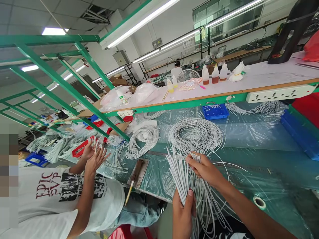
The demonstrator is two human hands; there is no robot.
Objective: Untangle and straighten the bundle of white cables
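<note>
My left hand (183, 207) is wrapped round a thick bundle of white cables (177, 172), their cut ends fanning upward. Just above and to the right, my right hand (204, 167) pinches several of the cable ends between thumb and fingers. The long lengths of these cables hang down in loops between my arms. Behind my hands a large coil of white cable (195, 131) lies on the green table (251, 139), and a smaller cable coil (143, 141) lies to its left.
A co-worker's hands (96, 156) handle white pieces at the left. Nearby lies a soldering-station-like metal plate (143, 174) with a brush. A blue tray (215, 111), blue bin (299, 129) and tape roll (259, 202) are on the table. Bottles (215, 74) stand on the shelf (184, 96) above.
</note>
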